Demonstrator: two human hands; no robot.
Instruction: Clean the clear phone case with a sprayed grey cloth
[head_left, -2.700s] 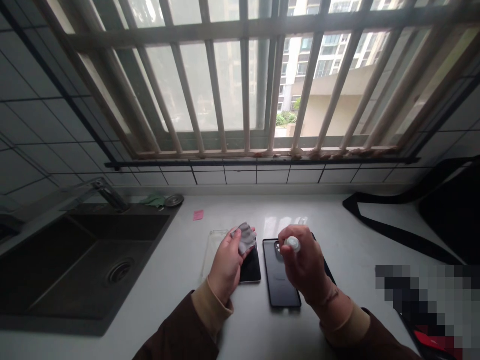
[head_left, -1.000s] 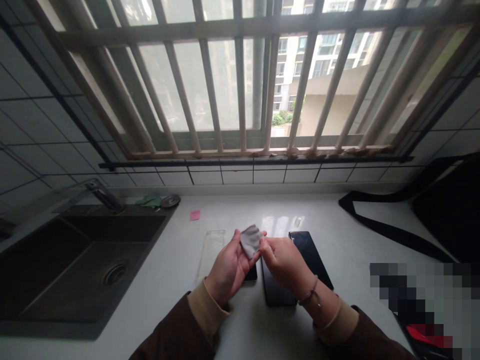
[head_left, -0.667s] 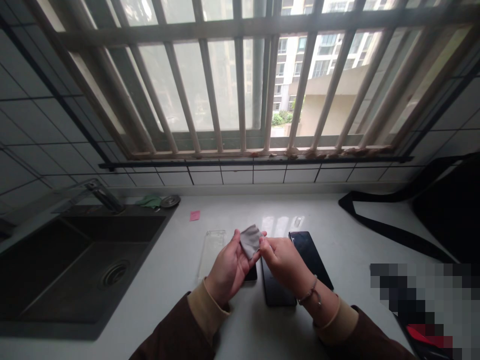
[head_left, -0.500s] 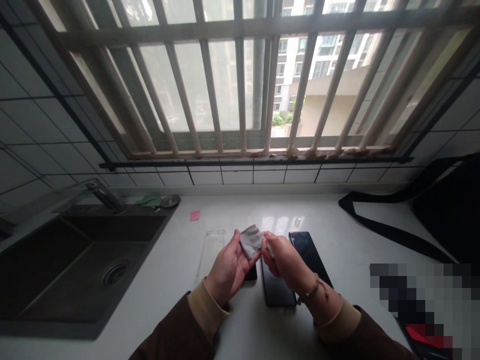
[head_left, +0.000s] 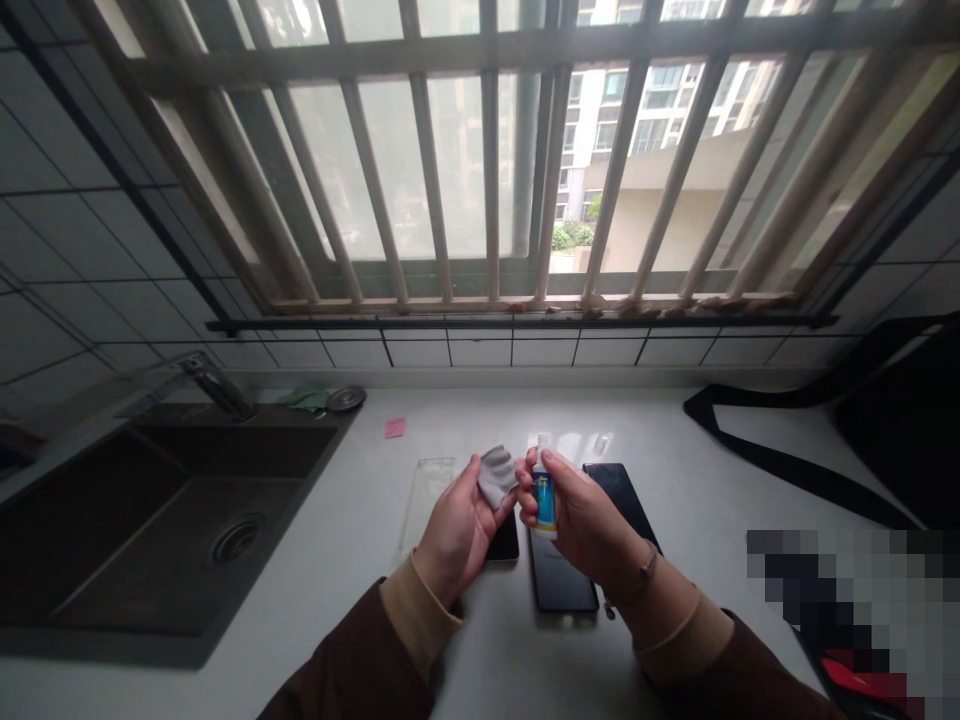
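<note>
A small grey cloth [head_left: 497, 478] is held in my left hand [head_left: 457, 525], pinched between thumb and fingers. My right hand [head_left: 581, 510] is wrapped round a small white spray bottle [head_left: 545, 505] with a blue label, held upright with its top toward the window. The two hands are close together, above the counter. Beneath them lie a black phone [head_left: 566, 585], another dark phone [head_left: 622, 500] to its right, and a third phone [head_left: 504, 542] partly hidden by my left hand. A clear phone case [head_left: 424, 495] lies left of that hand.
A sink [head_left: 187, 530] with a faucet [head_left: 217, 385] is at the left. A pink sticky note [head_left: 394, 428] and a small clear cap [head_left: 601, 443] lie on the white counter [head_left: 330, 560]. A black bag strap [head_left: 787, 455] runs along the right. A barred window is behind.
My right hand has turned the bottle upright, so its label now shows; before, the hand was tilted over the cloth. My left hand keeps the cloth in nearly the same place.
</note>
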